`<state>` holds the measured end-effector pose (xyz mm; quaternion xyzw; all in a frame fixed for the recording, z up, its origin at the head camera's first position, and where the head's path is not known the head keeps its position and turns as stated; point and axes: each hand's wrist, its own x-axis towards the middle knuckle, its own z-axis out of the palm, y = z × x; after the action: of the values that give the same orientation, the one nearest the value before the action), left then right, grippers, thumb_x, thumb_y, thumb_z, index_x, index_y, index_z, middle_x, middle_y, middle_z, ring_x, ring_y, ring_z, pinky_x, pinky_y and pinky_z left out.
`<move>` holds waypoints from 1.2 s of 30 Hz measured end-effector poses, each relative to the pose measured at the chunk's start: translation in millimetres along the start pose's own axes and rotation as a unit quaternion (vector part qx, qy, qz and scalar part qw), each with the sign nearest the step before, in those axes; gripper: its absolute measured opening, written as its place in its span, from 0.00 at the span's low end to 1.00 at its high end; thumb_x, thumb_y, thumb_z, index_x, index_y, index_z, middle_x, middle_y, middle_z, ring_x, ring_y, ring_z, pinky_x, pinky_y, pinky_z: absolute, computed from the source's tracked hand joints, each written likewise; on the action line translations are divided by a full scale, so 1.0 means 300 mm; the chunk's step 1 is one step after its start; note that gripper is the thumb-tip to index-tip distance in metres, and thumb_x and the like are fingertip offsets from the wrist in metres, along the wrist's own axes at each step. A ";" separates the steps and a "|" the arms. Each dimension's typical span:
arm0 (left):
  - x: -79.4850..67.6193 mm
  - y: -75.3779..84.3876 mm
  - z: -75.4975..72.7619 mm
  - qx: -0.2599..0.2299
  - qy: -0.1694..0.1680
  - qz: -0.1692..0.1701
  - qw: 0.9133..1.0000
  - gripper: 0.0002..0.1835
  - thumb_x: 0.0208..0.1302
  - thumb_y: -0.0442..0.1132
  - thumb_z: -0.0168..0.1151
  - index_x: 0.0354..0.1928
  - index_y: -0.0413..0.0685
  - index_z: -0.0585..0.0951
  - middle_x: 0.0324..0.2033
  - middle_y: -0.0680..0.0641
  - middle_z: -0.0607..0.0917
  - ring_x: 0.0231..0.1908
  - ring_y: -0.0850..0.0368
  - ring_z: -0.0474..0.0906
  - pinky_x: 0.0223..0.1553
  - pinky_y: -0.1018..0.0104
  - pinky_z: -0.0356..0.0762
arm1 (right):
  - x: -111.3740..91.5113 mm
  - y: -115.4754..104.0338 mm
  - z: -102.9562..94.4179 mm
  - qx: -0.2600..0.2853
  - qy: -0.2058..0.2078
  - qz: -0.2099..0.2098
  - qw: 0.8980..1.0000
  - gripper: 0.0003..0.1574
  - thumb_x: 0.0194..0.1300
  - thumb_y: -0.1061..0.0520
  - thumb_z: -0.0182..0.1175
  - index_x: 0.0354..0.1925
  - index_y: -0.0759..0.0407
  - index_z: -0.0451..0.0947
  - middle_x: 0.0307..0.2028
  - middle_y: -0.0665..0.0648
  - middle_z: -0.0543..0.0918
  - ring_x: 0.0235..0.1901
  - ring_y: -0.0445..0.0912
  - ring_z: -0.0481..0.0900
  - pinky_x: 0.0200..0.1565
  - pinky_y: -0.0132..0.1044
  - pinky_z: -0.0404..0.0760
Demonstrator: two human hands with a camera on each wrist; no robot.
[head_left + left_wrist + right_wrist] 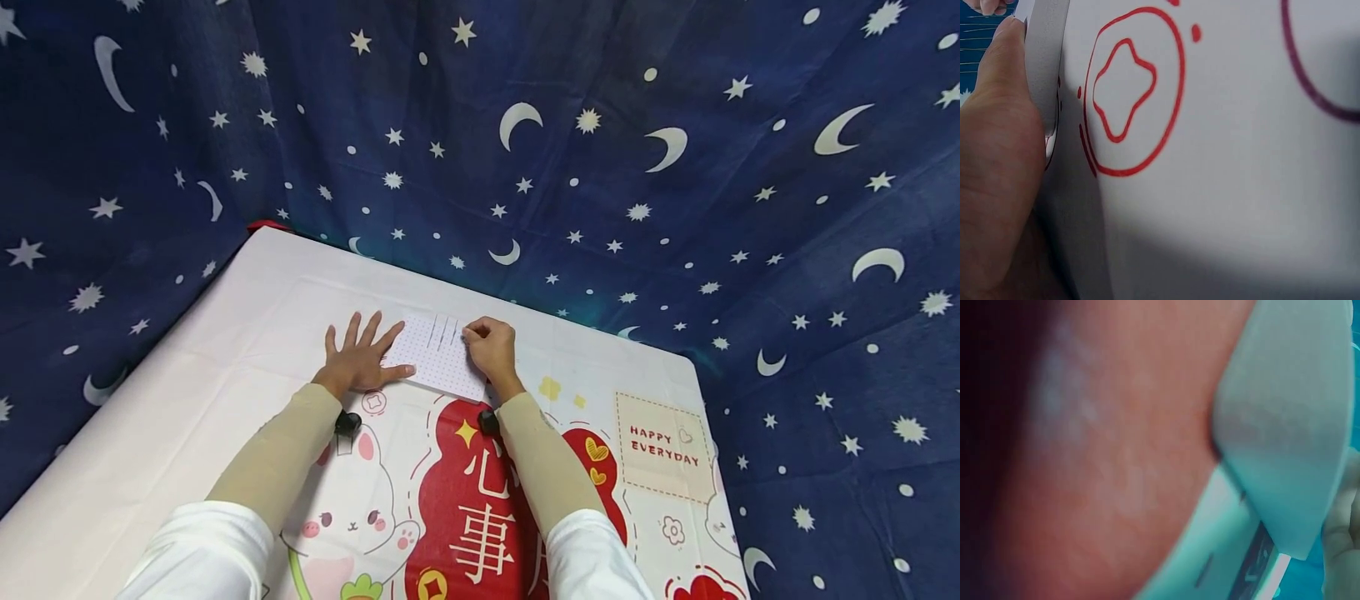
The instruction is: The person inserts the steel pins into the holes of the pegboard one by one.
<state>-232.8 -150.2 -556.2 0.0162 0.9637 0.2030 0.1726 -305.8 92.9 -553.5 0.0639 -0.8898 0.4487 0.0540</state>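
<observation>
A white board [438, 367] with a grid of small dots lies flat on the table. Several thin dark needles [440, 333] stand up from its far part; against blue in the left wrist view, the needles [977, 40] look pale gold. My left hand [360, 362] is spread at the board's left side, thumb on its near edge. At the right side, my right hand [492, 346] has curled fingers, thumb and forefinger pinching what seems a thin needle, mostly hidden by the fingertips. The right wrist view has the board's side [1285, 425] beside my blurred palm.
A white tablecloth [300, 292] with a printed rabbit, red patches and lettering covers the table. Dark blue curtains [450, 125] with moons and stars hang close behind the far edge and along both sides. A small black wrist device [348, 423] sits on the left forearm.
</observation>
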 end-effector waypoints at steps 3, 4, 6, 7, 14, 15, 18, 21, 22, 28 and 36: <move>0.001 0.000 0.000 -0.002 -0.002 0.000 1.000 0.54 0.63 0.78 0.51 0.85 0.68 0.43 0.85 0.40 0.34 0.82 0.31 0.21 0.74 0.24 0.15 | 0.005 -0.005 -0.008 -0.011 -0.009 0.001 1.000 0.05 0.69 0.58 0.69 0.38 0.59 0.90 0.34 0.57 0.89 0.37 0.49 0.80 0.43 0.37 0.85; 0.000 -0.001 0.000 -0.003 -0.001 0.002 1.000 0.55 0.63 0.79 0.50 0.84 0.68 0.44 0.85 0.40 0.34 0.82 0.31 0.21 0.74 0.24 0.15 | 0.006 -0.006 -0.011 -0.013 -0.012 0.002 1.000 0.06 0.69 0.58 0.69 0.38 0.59 0.90 0.33 0.57 0.89 0.37 0.49 0.80 0.43 0.37 0.84; -0.002 0.000 -0.001 -0.006 0.000 0.005 1.000 0.55 0.62 0.80 0.50 0.84 0.68 0.44 0.85 0.39 0.35 0.82 0.30 0.21 0.74 0.24 0.15 | 0.006 -0.010 -0.015 -0.015 -0.017 0.009 1.000 0.05 0.69 0.58 0.69 0.38 0.58 0.91 0.33 0.56 0.89 0.38 0.49 0.79 0.44 0.38 0.84; 0.002 -0.005 0.003 -0.004 0.004 0.006 1.000 0.56 0.61 0.81 0.49 0.84 0.68 0.44 0.85 0.39 0.36 0.82 0.30 0.22 0.74 0.23 0.16 | 0.007 -0.012 -0.015 -0.017 -0.020 0.012 1.000 0.05 0.69 0.58 0.68 0.38 0.57 0.91 0.33 0.56 0.89 0.38 0.49 0.79 0.44 0.38 0.84; -0.006 -0.003 -0.007 -0.010 0.000 0.007 1.000 0.55 0.62 0.80 0.50 0.84 0.67 0.45 0.84 0.38 0.35 0.82 0.30 0.21 0.74 0.23 0.16 | 0.010 -0.019 -0.009 -0.023 -0.025 0.016 0.999 0.06 0.69 0.59 0.68 0.38 0.58 0.91 0.34 0.56 0.89 0.39 0.49 0.79 0.48 0.40 0.85; -0.006 0.000 -0.008 -0.007 0.001 0.007 1.000 0.55 0.63 0.79 0.50 0.85 0.66 0.45 0.84 0.38 0.35 0.82 0.29 0.22 0.74 0.23 0.16 | 0.010 -0.019 -0.008 -0.024 -0.024 0.016 0.999 0.06 0.69 0.58 0.68 0.38 0.58 0.91 0.34 0.56 0.89 0.39 0.49 0.79 0.49 0.41 0.85; -0.001 0.002 -0.006 -0.001 0.002 0.005 1.000 0.54 0.63 0.78 0.50 0.85 0.66 0.45 0.85 0.38 0.36 0.82 0.30 0.23 0.74 0.23 0.17 | 0.010 -0.019 -0.006 -0.024 -0.019 0.017 0.999 0.06 0.69 0.58 0.68 0.37 0.57 0.91 0.34 0.56 0.89 0.39 0.49 0.79 0.49 0.41 0.85; -0.004 0.002 -0.005 0.002 0.004 0.006 1.000 0.54 0.64 0.78 0.50 0.85 0.65 0.45 0.84 0.38 0.37 0.82 0.29 0.24 0.74 0.22 0.19 | 0.006 -0.015 -0.003 -0.021 -0.016 0.017 1.000 0.06 0.69 0.58 0.68 0.37 0.57 0.91 0.34 0.56 0.89 0.39 0.49 0.79 0.49 0.41 0.85; -0.005 0.003 -0.005 0.000 0.002 0.003 1.000 0.54 0.64 0.78 0.50 0.85 0.65 0.45 0.84 0.38 0.36 0.82 0.29 0.23 0.74 0.23 0.18 | 0.004 -0.014 -0.004 -0.020 -0.016 0.017 1.000 0.06 0.69 0.58 0.68 0.37 0.57 0.91 0.34 0.56 0.89 0.39 0.49 0.79 0.49 0.40 0.84; -0.017 0.012 -0.011 0.003 0.000 0.001 1.000 0.53 0.65 0.77 0.50 0.85 0.66 0.45 0.85 0.38 0.36 0.82 0.29 0.22 0.75 0.23 0.17 | -0.010 -0.011 -0.013 0.001 -0.018 0.028 0.999 0.06 0.69 0.57 0.70 0.39 0.58 0.91 0.36 0.57 0.90 0.39 0.49 0.80 0.49 0.40 0.85; 0.000 0.001 0.000 -0.007 0.004 0.008 1.000 0.55 0.63 0.79 0.50 0.84 0.66 0.45 0.84 0.38 0.35 0.82 0.29 0.21 0.73 0.23 0.14 | -0.009 -0.006 -0.043 0.030 -0.026 0.034 0.999 0.09 0.67 0.57 0.71 0.43 0.60 0.91 0.39 0.59 0.91 0.39 0.49 0.83 0.46 0.38 0.88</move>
<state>-232.6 -149.8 -556.1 0.0215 0.9627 0.2116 0.1674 -302.3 102.4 -544.9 0.0474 -0.8785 0.4751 0.0136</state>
